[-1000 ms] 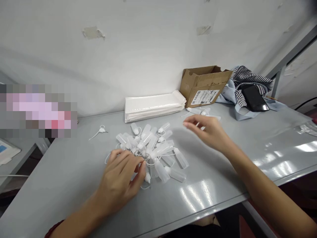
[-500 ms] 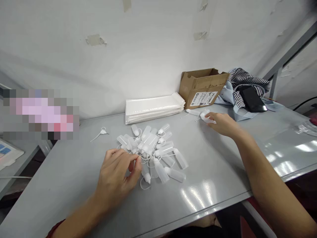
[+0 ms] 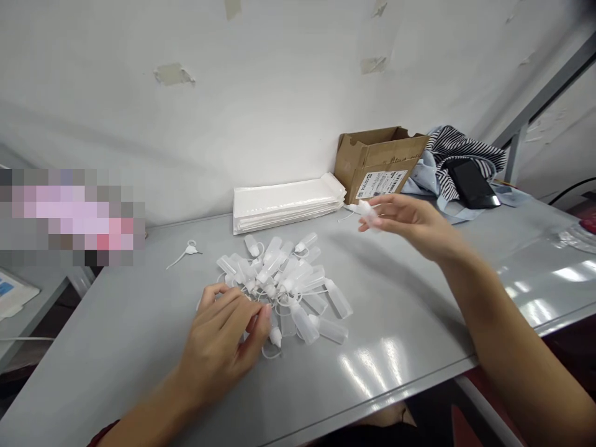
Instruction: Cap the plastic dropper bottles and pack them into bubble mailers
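Note:
A pile of small clear plastic dropper bottles [image 3: 284, 282] with white caps on thin loops lies in the middle of the grey table [image 3: 139, 347]. My left hand [image 3: 222, 338] rests at the pile's near left edge, fingers curled and pinched on a thin cap loop there. My right hand [image 3: 410, 223] hovers above the table to the right of the pile, fingers closed on one small white bottle [image 3: 367, 214] lifted off the surface.
A stack of white padded envelopes [image 3: 288, 202] lies against the wall. An open cardboard box [image 3: 379, 162] stands to its right, beside striped cloth with a black phone [image 3: 470, 183]. A loose white cap [image 3: 189, 250] lies at the left.
My right hand reached out to the bottles near the box, closed on one and lifted it back toward the pile. My left hand stayed at the pile's edge.

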The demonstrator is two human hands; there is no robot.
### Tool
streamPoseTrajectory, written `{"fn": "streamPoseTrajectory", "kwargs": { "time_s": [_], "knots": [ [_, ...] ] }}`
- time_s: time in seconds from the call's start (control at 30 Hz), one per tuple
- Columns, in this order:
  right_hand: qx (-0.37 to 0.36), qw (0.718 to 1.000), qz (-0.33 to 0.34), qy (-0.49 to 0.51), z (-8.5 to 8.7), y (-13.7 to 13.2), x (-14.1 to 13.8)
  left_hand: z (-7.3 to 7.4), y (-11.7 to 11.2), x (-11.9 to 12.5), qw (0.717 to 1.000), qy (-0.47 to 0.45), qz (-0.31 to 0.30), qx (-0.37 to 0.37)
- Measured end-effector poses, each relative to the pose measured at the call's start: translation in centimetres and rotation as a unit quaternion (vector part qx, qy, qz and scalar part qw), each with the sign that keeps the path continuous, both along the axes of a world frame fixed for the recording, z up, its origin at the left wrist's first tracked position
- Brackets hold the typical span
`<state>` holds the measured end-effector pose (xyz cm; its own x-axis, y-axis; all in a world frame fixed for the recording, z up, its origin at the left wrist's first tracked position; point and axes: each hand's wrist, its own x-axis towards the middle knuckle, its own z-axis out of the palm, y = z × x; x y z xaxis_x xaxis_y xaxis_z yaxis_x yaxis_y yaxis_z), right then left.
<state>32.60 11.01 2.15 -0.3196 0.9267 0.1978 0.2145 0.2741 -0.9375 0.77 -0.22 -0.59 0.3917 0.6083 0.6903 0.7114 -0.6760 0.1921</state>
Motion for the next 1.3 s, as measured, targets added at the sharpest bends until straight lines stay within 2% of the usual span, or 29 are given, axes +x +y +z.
{"fn": "streamPoseTrajectory", "kwargs": {
  "time_s": [0.07, 0.17, 0.27, 0.43, 0.87, 1.3],
  "knots": [
    [-0.049, 0.988, 0.117, 0.09, 0.1, -1.4, -2.3, 0.1, -0.1, 0.1, 1.0, -0.011, -0.001, 0.004],
    [-0.163, 0.925, 0.289, 0.186, 0.0, -3.4, -5.3, 0.2, -0.2, 0.2, 1.0, -0.023, -0.014, 0.011],
    [-0.235, 0.878, 0.357, 0.217, -0.3, -4.6, -6.9, 0.3, -0.3, 0.3, 0.999, -0.012, -0.032, -0.002],
    [-0.258, 0.866, 0.384, 0.189, -0.5, -5.2, -7.5, 0.4, -0.6, 0.3, 0.999, -0.011, -0.042, -0.01],
    [-0.241, 0.903, 0.34, 0.102, -0.6, -5.2, -7.6, 0.3, -0.6, 0.3, 0.999, 0.011, -0.044, 0.029],
    [-0.245, 0.897, 0.362, 0.068, -1.0, -5.7, -8.2, 0.2, -0.8, 0.7, 0.996, 0.035, -0.068, 0.043]
  ]
}}
